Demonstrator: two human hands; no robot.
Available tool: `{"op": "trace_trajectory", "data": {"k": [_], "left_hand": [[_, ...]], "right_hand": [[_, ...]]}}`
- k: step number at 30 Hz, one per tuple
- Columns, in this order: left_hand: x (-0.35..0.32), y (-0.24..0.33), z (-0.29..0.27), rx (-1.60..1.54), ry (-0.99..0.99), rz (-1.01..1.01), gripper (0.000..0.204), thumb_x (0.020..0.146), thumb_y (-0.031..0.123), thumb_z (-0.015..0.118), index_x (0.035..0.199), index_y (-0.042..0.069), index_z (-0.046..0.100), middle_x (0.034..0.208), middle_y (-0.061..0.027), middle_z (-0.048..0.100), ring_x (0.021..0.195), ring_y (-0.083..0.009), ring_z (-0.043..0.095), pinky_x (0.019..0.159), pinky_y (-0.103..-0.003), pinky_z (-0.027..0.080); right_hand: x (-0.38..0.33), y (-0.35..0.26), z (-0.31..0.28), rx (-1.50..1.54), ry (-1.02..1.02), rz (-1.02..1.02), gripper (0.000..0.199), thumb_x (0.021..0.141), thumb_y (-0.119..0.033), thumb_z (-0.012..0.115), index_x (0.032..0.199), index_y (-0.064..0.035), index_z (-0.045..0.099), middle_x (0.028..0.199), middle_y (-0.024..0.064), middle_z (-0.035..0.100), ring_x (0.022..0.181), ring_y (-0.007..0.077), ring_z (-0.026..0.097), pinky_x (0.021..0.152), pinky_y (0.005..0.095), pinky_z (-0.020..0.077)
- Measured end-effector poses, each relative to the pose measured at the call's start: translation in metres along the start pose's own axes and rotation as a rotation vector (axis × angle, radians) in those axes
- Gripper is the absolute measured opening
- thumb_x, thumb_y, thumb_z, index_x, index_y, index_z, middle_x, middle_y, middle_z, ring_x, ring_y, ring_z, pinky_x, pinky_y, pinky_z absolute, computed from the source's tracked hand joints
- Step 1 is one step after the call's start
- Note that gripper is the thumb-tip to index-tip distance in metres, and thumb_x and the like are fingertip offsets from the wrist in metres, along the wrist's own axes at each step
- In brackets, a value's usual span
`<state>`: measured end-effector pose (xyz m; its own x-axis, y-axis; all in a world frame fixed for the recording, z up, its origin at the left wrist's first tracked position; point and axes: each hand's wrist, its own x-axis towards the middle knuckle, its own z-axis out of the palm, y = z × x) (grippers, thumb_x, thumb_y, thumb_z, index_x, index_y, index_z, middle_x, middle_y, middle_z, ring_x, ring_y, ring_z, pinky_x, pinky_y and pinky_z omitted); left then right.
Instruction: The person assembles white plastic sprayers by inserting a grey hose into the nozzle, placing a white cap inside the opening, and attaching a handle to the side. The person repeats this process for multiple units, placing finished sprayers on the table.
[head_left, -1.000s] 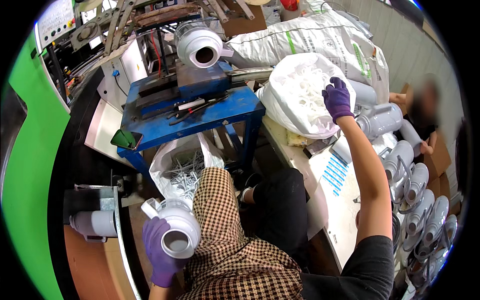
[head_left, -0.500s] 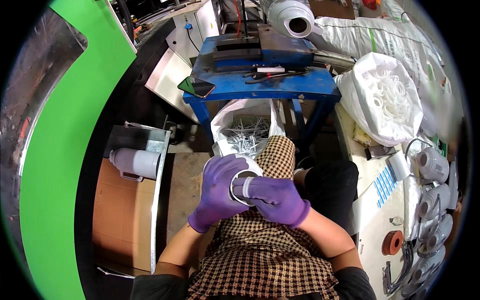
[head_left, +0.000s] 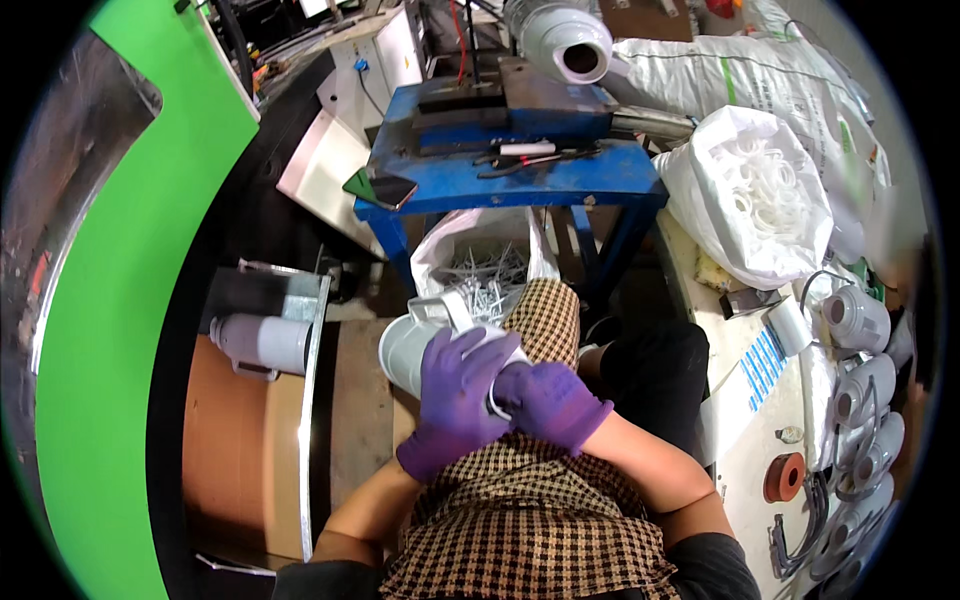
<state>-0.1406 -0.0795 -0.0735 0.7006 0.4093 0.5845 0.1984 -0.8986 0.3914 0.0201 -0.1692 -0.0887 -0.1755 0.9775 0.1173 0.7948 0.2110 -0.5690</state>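
Observation:
A light grey plastic jug (head_left: 401, 352) with a loop handle lies tilted over my lap, its mouth toward my right hand. My left hand (head_left: 462, 400), in a purple glove, is wrapped round the jug's body near the mouth. The gloved right hand (head_left: 556, 406) presses at that mouth, its curled fingers reaching inside the rim. Those fingertips are hidden, so what they hold cannot be seen. Beyond the jug, a white sack (head_left: 432, 250) of thin pale plastic strips stands on the floor.
A blue table (head_left: 610, 178) ahead bears a phone (head_left: 380, 188) and pliers (head_left: 515, 163). On the right are a sack of white rings (head_left: 765, 200), a brown tape roll (head_left: 784, 477) and several grey jugs (head_left: 858, 318). Another jug (head_left: 262, 342) lies in the box at left.
The jug has turned so its handle and far end show beyond my left hand. My right fingers, which had a white ring on them, have gone into the mouth; the ring is now hidden.

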Motion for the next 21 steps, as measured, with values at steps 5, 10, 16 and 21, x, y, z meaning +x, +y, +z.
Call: {"op": "trace_trajectory", "data": {"k": [5,10,16,21], "left_hand": [[-0.007,-0.009,-0.016,0.095,0.016,0.121,0.078,0.065,0.039,0.086,0.132,0.006,0.063,0.119,-0.0055,0.069,0.124,-0.0304,0.052,0.113,-0.057,0.030],[-0.057,-0.043,-0.085,0.248,0.676,-0.300,0.092,0.078,0.052,0.081,0.146,0.002,0.043,0.134,-0.0167,0.057,0.118,-0.0329,0.057,0.113,-0.047,0.038],[-0.077,-0.058,-0.118,-1.347,0.746,-0.733,0.069,0.095,0.043,0.063,0.150,0.007,0.040,0.144,-0.0168,0.052,0.124,-0.0332,0.057,0.098,-0.043,0.052],[-0.094,-0.060,-0.077,-2.161,0.589,-0.805,0.056,0.095,0.048,0.057,0.142,0.018,0.053,0.138,-0.0138,0.059,0.108,-0.0365,0.065,0.077,-0.042,0.063]], "right_hand": [[0.005,-0.034,-0.037,0.193,0.026,-0.253,0.038,0.077,0.000,0.065,0.115,0.0031,0.063,0.112,0.0235,0.065,0.106,0.0397,0.064,0.092,0.0451,0.0516],[0.050,-0.025,-0.128,-0.293,0.786,-0.507,0.051,0.076,-0.002,0.065,0.126,-0.0075,0.065,0.091,0.0133,0.064,0.085,0.0307,0.065,0.072,0.0433,0.0537],[0.160,0.130,-0.265,-0.604,0.748,0.549,0.071,0.088,-0.025,0.069,0.152,-0.0231,0.039,0.121,0.0202,0.061,0.107,0.0379,0.065,0.089,0.0483,0.0532],[0.160,0.135,-0.230,-0.667,1.023,0.167,0.036,0.079,-0.028,0.075,0.110,-0.0159,0.061,0.096,0.0123,0.062,0.096,0.0319,0.065,0.078,0.0462,0.0525]]}}
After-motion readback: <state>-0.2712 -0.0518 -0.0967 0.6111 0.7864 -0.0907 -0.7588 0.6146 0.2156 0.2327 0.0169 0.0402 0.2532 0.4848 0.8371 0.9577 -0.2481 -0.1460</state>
